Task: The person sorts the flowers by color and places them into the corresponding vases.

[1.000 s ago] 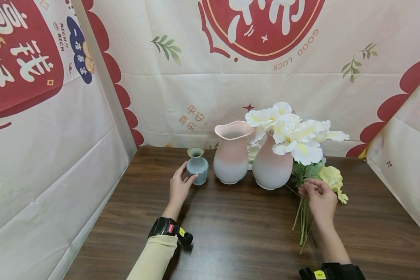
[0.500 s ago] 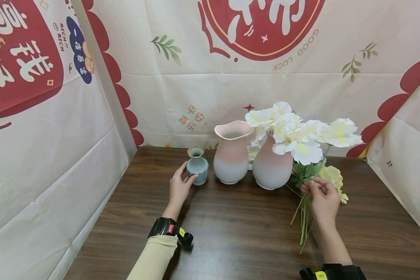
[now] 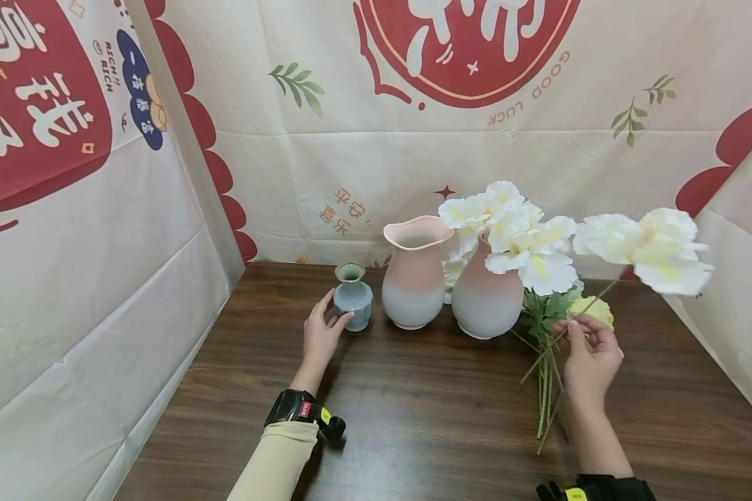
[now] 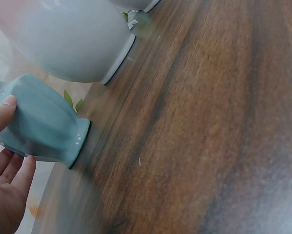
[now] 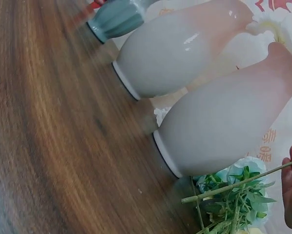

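My left hand [image 3: 324, 335] grips a small blue-green vase [image 3: 354, 303] upright on the table, thumb in front and fingers at its side. In the left wrist view the thumb overlaps the vase [image 4: 43, 122]. My right hand [image 3: 592, 358] pinches the stem of a white flower with yellow streaks [image 3: 648, 247], which leans out to the right. Its green stem [image 5: 239, 185] slants up into the fingers in the right wrist view. Just left of that hand lies a bunch of green stems [image 3: 545, 390] with leaves and a yellow flower [image 3: 592, 306], partly hidden behind the hand.
Two larger pink-and-white vases stand mid-table: a left one [image 3: 413, 285] with a wavy rim, and a right one [image 3: 485, 303] overlapped by white flowers [image 3: 526, 243]. The brown wood table [image 3: 413, 417] meets a printed cloth backdrop [image 3: 288, 181] behind and at the sides.
The white flower has swung right, away from the other blooms, as my right hand shifts slightly right with its stem. My left hand and the blue-green vase have stayed put.
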A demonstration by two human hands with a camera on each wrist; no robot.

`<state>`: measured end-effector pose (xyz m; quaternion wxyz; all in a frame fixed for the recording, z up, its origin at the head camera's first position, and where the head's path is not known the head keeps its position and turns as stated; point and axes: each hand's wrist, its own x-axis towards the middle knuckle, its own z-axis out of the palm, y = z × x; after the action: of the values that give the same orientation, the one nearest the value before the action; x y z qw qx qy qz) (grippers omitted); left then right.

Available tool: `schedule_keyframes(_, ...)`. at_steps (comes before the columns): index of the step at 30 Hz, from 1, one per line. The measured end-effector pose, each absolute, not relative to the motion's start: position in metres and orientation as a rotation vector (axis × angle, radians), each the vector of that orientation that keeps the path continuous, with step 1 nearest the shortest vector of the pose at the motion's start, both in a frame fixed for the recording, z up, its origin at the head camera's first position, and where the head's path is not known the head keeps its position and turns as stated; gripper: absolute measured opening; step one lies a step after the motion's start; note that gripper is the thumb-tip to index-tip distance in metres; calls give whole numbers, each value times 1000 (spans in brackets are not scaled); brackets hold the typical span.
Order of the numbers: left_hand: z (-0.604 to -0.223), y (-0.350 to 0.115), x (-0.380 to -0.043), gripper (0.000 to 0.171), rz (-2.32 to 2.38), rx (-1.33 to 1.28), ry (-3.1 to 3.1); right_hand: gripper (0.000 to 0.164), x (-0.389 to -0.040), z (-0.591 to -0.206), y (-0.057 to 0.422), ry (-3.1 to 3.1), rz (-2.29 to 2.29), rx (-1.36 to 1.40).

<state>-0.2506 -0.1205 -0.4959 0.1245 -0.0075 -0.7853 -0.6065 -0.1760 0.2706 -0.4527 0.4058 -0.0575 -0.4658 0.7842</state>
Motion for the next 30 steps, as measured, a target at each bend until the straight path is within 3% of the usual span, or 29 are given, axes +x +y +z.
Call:
schedule_keyframes(8,-495,-121,-250,68,-1769,-26,-2285,7,-176,-447,268,-987,2015,17)
schedule_keyframes(30,-495,-121,-250,67,-1780,-30,-2276,7,-166,-436,256,-1210,1939,106)
